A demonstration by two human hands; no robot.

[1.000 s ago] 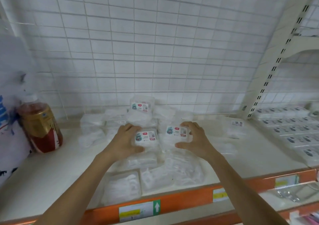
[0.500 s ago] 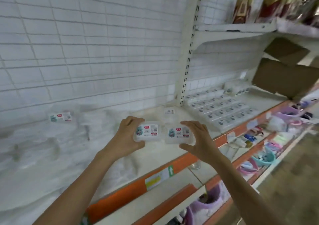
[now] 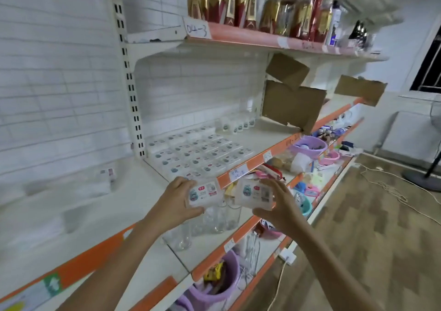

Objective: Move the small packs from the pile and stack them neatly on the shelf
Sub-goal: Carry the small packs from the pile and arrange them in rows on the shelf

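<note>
My left hand grips one small clear pack with a white label. My right hand grips a second small pack of the same kind. Both packs hang in the air in front of the shelf's orange front edge. Just beyond them, several packs lie in neat rows on the white shelf. A few more stand upright at the back. The loose pile is a white blur on the shelf section to the left.
A slotted upright post divides the two shelf sections. Torn cardboard leans at the shelf's right end. Red and gold boxes fill the shelf above. Drinking glasses and purple basins sit on lower shelves.
My view has swung right from the pile to the section with the neat rows. Both hands carried their packs along, and now hold them before the shelf edge.
</note>
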